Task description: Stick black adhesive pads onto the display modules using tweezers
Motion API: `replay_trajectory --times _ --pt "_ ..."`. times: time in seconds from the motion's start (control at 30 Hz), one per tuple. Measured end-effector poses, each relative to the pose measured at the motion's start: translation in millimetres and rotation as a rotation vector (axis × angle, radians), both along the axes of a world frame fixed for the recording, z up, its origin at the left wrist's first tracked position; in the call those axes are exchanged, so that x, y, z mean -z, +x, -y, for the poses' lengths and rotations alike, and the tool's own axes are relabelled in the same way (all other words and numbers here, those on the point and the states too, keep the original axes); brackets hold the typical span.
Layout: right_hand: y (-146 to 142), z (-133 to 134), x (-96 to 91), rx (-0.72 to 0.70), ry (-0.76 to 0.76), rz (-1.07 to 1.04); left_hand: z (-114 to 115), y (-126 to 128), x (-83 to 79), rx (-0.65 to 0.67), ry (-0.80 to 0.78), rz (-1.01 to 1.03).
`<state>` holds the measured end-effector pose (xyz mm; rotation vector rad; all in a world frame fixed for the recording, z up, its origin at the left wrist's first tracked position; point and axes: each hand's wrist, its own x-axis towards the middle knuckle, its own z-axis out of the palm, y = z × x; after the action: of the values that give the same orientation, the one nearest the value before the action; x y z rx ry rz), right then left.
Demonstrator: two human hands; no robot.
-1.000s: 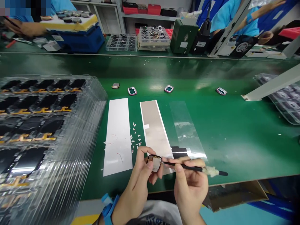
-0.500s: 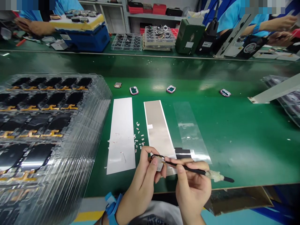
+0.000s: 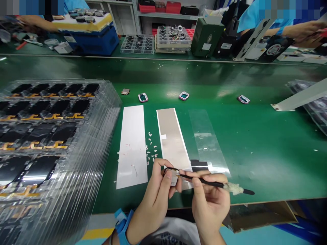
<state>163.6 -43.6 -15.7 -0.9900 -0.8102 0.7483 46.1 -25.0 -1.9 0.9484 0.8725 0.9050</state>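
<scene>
Just above the table's front edge, my left hand (image 3: 159,190) pinches a small watch screen (image 3: 173,178) between thumb and fingers. Its silvery-grey back faces me, and a black rim shows along the top. My right hand (image 3: 211,195) is closed round slim black tweezers (image 3: 212,183), held nearly level, with pale wrapping near the rear end. Their tip meets the right side of the watch screen, by a small gold-coloured strip. Fingers cover part of the screen. Beneath the hands lies a beige sheet with a white border (image 3: 170,131).
Stacked clear trays (image 3: 102,132) of black screens fill the left side. A white sheet (image 3: 133,136), scattered paper bits (image 3: 150,148) and a clear film (image 3: 209,136) lie nearby. Small watch frames (image 3: 143,97) sit farther back. Co-workers' arms (image 3: 301,32) show behind; a white bracket (image 3: 288,102) stands right.
The watch frames and the small flat part at the back have shifted slightly left. Both my hands keep nearly the same pose, tweezers still at the screen. Co-workers' hands behind have moved.
</scene>
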Motion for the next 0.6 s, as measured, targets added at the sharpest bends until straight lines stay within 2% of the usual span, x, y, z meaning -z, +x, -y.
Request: replay_trajectory --times 0.2,0.5,0.6 --pt "1 0 -0.6 -0.027 -0.01 -0.04 0 2 3.0 -0.022 0.03 0.032" --pt "-1 2 0.7 -0.031 -0.06 -0.054 0 3 11.7 -0.067 0.081 -0.065" --pt "9 6 -1.8 -0.035 -0.06 -0.031 -2 3 13.8 -0.087 0.092 -0.085"
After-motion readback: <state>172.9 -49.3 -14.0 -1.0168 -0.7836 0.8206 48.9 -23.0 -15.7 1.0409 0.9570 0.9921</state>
